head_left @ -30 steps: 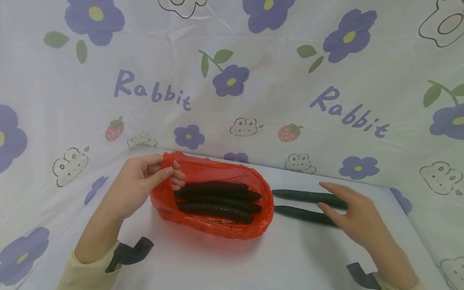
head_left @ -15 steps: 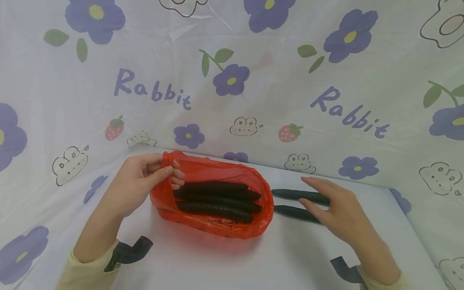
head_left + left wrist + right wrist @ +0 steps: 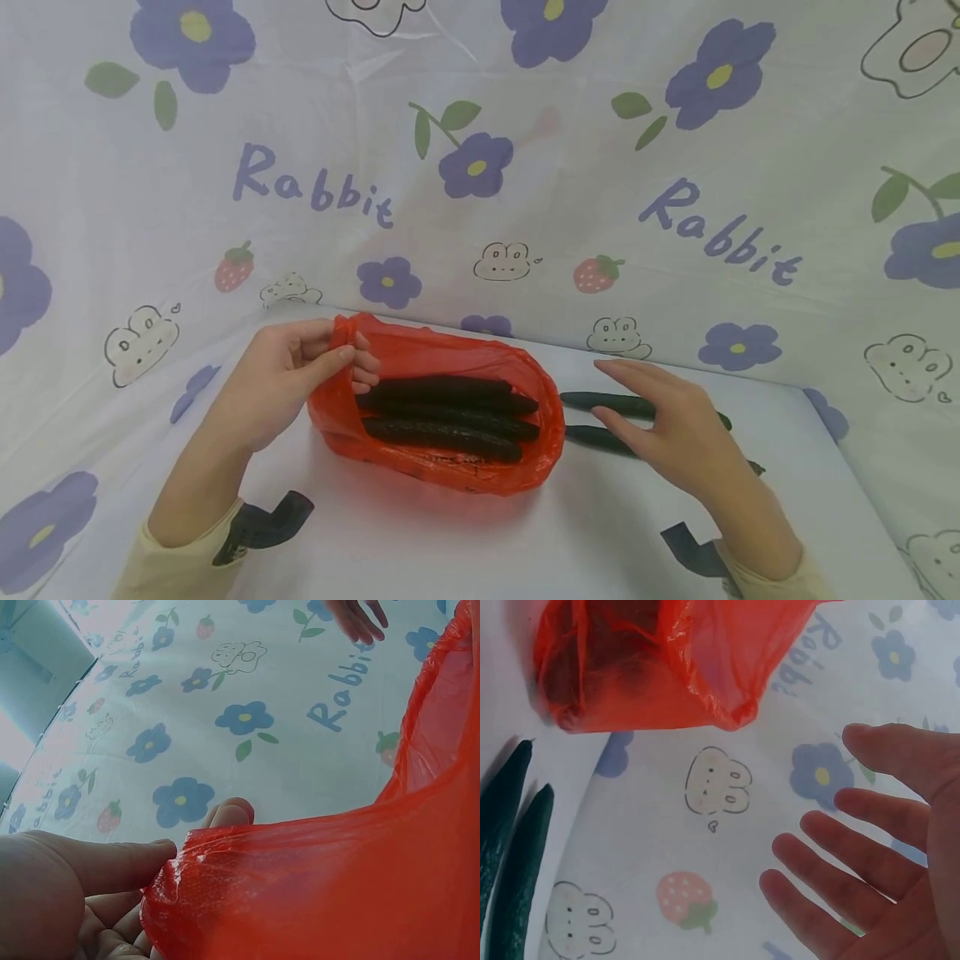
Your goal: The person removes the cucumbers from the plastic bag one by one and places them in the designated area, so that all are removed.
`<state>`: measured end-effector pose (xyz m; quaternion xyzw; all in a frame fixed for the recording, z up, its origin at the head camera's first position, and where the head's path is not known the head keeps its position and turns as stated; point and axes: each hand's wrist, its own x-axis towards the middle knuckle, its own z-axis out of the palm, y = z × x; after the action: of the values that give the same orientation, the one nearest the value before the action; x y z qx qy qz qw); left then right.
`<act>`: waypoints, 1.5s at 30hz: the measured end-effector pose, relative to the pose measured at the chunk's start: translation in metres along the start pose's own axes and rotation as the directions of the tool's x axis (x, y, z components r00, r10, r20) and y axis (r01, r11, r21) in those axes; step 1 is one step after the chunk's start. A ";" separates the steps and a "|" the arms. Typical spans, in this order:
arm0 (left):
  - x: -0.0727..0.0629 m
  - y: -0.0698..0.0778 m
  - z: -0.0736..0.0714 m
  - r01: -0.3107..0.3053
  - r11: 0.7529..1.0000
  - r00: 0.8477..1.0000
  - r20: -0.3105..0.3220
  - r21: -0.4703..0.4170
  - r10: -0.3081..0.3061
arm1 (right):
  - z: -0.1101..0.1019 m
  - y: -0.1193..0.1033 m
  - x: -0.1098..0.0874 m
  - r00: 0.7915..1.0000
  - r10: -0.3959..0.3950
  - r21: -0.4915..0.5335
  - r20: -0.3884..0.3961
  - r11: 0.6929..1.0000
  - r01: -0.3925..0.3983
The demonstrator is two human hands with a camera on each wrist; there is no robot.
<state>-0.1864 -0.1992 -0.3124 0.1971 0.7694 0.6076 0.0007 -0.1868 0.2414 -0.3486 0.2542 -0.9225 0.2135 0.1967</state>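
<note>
My left hand point(image 3: 288, 375) pinches the rim of a red plastic bag point(image 3: 450, 479) at its left end; the left wrist view shows thumb and fingers on the thin film point(image 3: 300, 892). Inside the bag's wide mouth lie several dark green cucumbers point(image 3: 450, 437), side by side. Two more cucumbers point(image 3: 607, 404) lie on the table to the right of the bag, partly hidden by my right hand point(image 3: 675, 425). That hand hovers above them with thumb and fingers spread and holds nothing. In the right wrist view these cucumbers point(image 3: 521, 877) are at the left edge, apart from the fingers.
The white table point(image 3: 525, 550) runs under everything. Behind it hangs a white cloth point(image 3: 555, 208) printed with flowers, rabbits and strawberries. Dark wrist mounts point(image 3: 266, 521) sit at both sleeves.
My right hand has moved left over the two loose cucumbers toward the bag, uncovering their right ends. The left hand and the bag have stayed in place.
</note>
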 end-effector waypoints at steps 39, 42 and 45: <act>0.000 0.003 0.004 0.005 1.000 1.000 0.012 0.020 -0.005 | 0.058 -0.044 0.037 0.976 -0.016 0.104 0.215 0.995 -0.007; 0.000 0.003 0.004 0.008 1.000 1.000 0.012 0.022 -0.008 | 0.062 -0.044 0.039 0.974 -0.024 0.118 0.223 0.993 -0.003; 0.000 0.003 0.004 0.008 1.000 1.000 0.013 0.022 -0.008 | 0.067 -0.043 0.042 0.974 -0.040 0.125 0.223 0.992 0.013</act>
<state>-0.1846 -0.1946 -0.3112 0.1980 0.7767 0.5979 0.0059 -0.2128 0.1586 -0.3719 0.3006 -0.9206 0.2369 0.0780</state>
